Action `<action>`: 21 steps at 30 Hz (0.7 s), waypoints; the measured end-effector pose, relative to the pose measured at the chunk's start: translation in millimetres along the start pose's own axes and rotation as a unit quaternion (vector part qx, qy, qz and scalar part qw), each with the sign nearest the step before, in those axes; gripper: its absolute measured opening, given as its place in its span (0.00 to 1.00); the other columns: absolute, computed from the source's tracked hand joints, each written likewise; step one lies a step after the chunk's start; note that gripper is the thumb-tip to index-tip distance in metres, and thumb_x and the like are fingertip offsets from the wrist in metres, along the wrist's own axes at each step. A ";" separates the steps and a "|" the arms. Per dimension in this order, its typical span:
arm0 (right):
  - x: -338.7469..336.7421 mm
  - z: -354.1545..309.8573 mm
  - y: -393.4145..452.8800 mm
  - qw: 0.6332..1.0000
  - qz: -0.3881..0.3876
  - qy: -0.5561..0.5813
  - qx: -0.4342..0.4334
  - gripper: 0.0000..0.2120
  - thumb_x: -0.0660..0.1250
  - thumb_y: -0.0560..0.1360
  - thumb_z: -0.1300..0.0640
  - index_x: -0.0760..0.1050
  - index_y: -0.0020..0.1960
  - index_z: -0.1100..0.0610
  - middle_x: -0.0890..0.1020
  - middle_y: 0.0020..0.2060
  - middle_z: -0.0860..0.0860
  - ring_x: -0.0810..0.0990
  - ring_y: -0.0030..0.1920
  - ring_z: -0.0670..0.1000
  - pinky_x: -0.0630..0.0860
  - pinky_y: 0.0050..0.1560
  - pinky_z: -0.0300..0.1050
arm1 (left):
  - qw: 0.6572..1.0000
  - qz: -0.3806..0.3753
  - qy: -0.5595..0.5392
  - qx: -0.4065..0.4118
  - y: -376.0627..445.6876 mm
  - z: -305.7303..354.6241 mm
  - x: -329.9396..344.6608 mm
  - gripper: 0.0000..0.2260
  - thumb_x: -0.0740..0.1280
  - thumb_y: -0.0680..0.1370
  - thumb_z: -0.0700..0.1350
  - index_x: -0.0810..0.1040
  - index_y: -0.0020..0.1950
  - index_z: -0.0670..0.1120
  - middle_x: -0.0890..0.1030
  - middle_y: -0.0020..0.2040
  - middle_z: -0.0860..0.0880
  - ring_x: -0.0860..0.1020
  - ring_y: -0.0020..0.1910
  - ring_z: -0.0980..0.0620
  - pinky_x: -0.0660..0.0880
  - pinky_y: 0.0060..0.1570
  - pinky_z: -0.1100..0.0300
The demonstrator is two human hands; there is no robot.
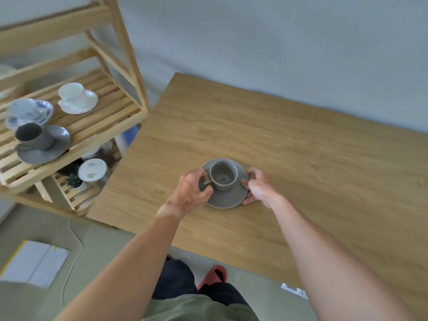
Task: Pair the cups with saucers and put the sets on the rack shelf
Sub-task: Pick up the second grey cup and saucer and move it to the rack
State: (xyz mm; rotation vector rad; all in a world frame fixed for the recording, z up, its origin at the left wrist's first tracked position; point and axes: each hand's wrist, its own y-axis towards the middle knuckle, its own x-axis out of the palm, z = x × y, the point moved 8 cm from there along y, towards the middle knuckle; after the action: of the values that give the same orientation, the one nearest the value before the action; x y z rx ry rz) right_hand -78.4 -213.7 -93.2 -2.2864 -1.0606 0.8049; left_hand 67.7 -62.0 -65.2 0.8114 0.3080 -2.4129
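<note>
A grey cup [223,174] stands upright on a grey saucer [228,198] near the middle of the wooden table [301,144]. My left hand [192,191] grips the saucer's left rim, with fingers by the cup's handle. On the saucer's right rim my right hand [257,186] is closed. The wooden rack shelf [108,117] at the left holds three sets: a white cup on a white saucer [77,99], a blue-patterned cup and saucer [29,111], and a dark grey cup on a grey saucer [40,142].
The rack's lower shelf [71,195] holds a white lidded container [92,170] and a small dark plant. On the floor lie a paper pad [34,262] and a thin cable. A red slipper [214,275] shows by the table's near edge.
</note>
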 end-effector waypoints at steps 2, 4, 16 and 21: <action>25.6 -22.3 11.5 1.000 -0.012 -0.009 -0.013 0.05 0.61 0.82 0.63 0.70 0.57 0.56 0.81 0.53 0.64 0.84 0.37 0.58 0.82 0.30 0.48 | 0.999 0.030 -0.002 -0.021 1.5 -16.3 -26.9 0.04 0.69 0.71 0.44 0.74 0.42 0.48 0.82 0.47 0.49 0.79 0.45 0.50 0.75 0.44 0.61; 55.4 -46.5 24.1 0.999 -0.030 -0.021 -0.022 0.03 0.61 0.82 0.63 0.70 0.52 0.56 0.82 0.51 0.64 0.84 0.35 0.58 0.82 0.28 0.48 | 0.997 0.064 -0.006 -0.040 2.1 -33.6 -57.1 0.05 0.70 0.71 0.43 0.74 0.42 0.48 0.82 0.46 0.50 0.79 0.45 0.52 0.73 0.44 0.64; 250.1 -197.3 101.7 0.994 -0.090 -0.009 -0.055 0.08 0.62 0.82 0.62 0.67 0.46 0.56 0.78 0.52 0.62 0.82 0.40 0.60 0.78 0.21 0.44 | 0.976 0.174 0.060 -0.116 45.0 -149.4 -245.5 0.07 0.67 0.68 0.46 0.69 0.37 0.51 0.76 0.41 0.53 0.72 0.42 0.52 0.65 0.43 0.62; 300.2 -245.8 134.8 0.996 -0.076 -0.017 -0.049 0.02 0.61 0.83 0.62 0.69 0.52 0.56 0.78 0.57 0.59 0.84 0.50 0.63 0.83 0.28 0.49 | 0.969 0.177 0.075 -0.157 75.7 -195.0 -293.2 0.06 0.67 0.70 0.43 0.70 0.36 0.47 0.76 0.39 0.52 0.73 0.39 0.51 0.66 0.35 0.66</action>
State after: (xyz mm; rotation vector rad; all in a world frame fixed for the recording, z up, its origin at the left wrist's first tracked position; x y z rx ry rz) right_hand 315.6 -97.4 -97.2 -2.2465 -1.2992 0.7475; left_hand 397.5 80.9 -42.2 0.8256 0.5395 -1.9145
